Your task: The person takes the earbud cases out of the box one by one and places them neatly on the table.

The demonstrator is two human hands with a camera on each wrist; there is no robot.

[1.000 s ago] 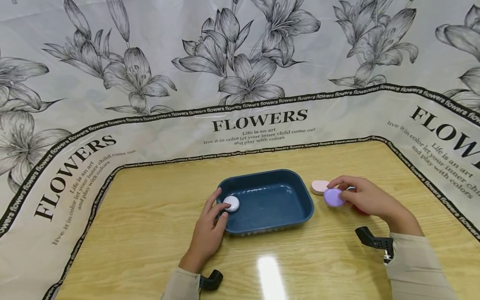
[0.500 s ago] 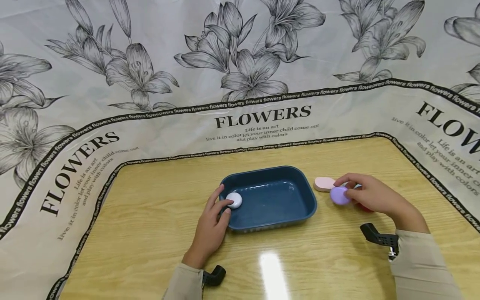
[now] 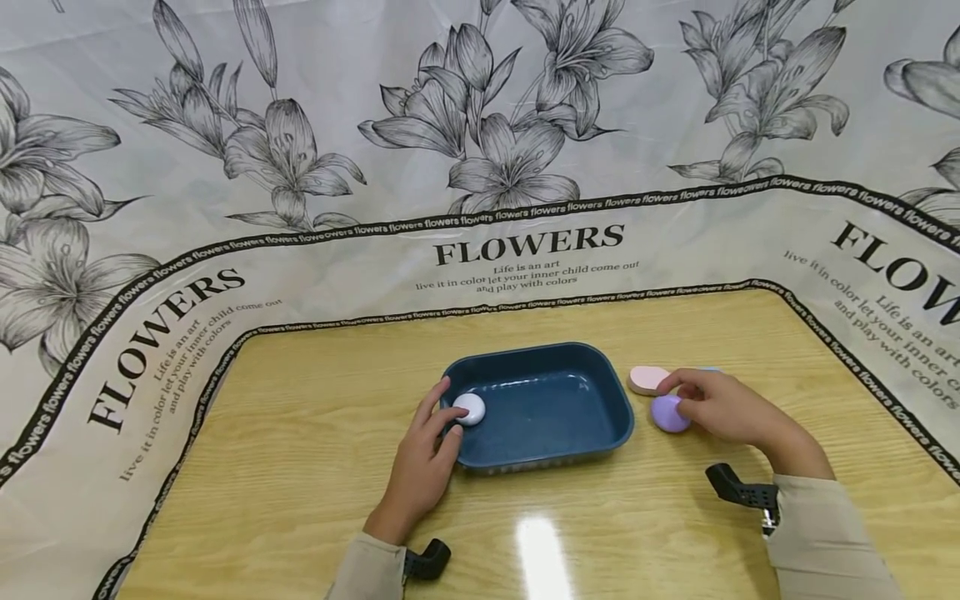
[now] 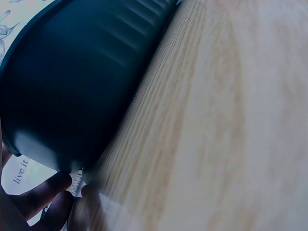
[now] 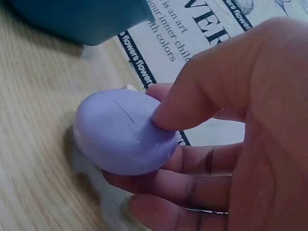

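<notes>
My left hand (image 3: 416, 475) grips the left end of a dark blue rectangular tub (image 3: 532, 417), one finger reaching over the rim to a glossy white round piece (image 3: 471, 408) inside. From the left wrist, fingers (image 4: 50, 192) show against the outside of the tub's end wall. To the tub's right, my right hand (image 3: 723, 408) holds a smooth purple rounded piece (image 3: 670, 414) close over the table. The right wrist view shows the thumb on top of this purple piece (image 5: 122, 132), other fingers curled beneath. Fine dark lines mark its surface.
A pale pink oval piece (image 3: 647, 380) lies between the tub and my right hand, partly behind the fingers. Beyond that hand peeks the edge of a light blue thing (image 3: 710, 368). A flower-printed cloth (image 3: 337, 275) borders the wooden table (image 3: 315, 400).
My right hand has shifted slightly left and toward me with the purple piece. The red thing glimpsed beneath it earlier is now hidden, and a blue edge shows. My left hand stays at the tub.
</notes>
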